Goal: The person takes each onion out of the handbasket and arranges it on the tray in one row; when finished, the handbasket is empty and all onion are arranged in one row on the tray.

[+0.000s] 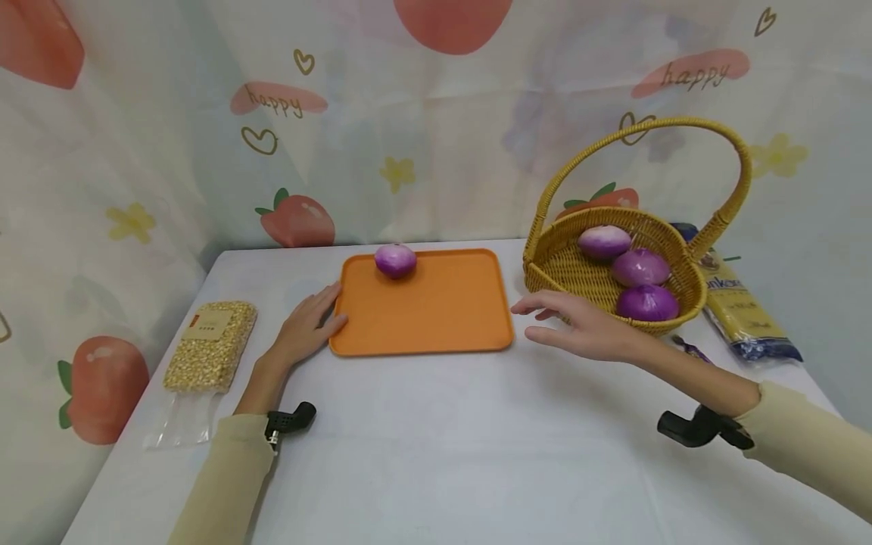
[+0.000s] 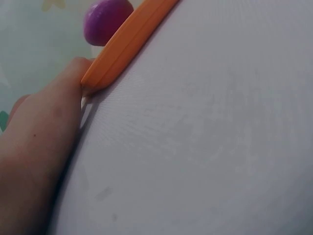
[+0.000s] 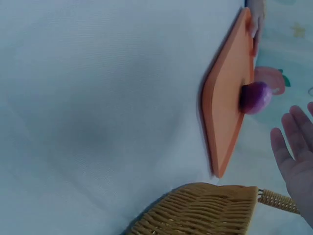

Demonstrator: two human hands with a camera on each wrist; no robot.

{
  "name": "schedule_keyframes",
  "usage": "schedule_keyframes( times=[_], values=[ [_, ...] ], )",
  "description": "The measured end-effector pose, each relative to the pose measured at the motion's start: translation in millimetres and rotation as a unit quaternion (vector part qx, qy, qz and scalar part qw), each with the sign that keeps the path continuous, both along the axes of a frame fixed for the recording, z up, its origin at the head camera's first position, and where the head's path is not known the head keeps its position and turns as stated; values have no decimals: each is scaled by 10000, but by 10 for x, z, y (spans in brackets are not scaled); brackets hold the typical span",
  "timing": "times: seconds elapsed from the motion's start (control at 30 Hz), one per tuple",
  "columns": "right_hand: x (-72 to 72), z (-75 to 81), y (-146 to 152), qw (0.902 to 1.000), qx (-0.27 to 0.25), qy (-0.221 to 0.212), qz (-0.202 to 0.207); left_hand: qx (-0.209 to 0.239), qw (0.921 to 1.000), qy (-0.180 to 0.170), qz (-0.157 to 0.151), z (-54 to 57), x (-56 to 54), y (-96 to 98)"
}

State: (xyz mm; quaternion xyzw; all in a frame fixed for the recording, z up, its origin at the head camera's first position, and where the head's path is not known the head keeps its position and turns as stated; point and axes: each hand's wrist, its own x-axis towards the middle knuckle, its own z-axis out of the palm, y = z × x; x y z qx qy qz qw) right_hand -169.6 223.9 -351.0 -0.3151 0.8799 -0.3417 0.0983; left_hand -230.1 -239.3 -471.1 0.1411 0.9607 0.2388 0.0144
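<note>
An orange tray (image 1: 436, 310) lies on the white table, with one purple onion (image 1: 395, 261) near its back left edge. My left hand (image 1: 304, 331) touches the tray's left rim, fingers fairly straight and thumb at the edge. In the left wrist view, the same hand (image 2: 44, 127) meets the tray's corner (image 2: 115, 61). Held in the air between tray and basket, my right hand (image 1: 579, 325) has extended fingers and holds nothing. Right behind it stands a wicker basket (image 1: 565, 276) with three purple onions (image 1: 642, 267) inside. The right wrist view shows its spread fingers (image 3: 293, 132).
A clear bag of yellow kernels (image 1: 211, 344) lies at the table's left. To the right of the basket lies a yellow and blue package (image 1: 745, 310), partly hidden by it. A small purple wrapped item (image 1: 691, 348) shows behind the right forearm. A patterned cloth (image 1: 436, 151) hangs behind.
</note>
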Motion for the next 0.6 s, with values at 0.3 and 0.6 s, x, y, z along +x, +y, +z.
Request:
schedule_keyframes(
  times=[0.3, 0.6],
  values=[
    [64, -23, 253, 9998, 44, 177, -115, -7, 10000, 57, -45, 2, -2, 5],
    [-19, 20, 365, 9974, 35, 677, -229, -35, 9998, 167, -69, -19, -19, -10]
  ],
)
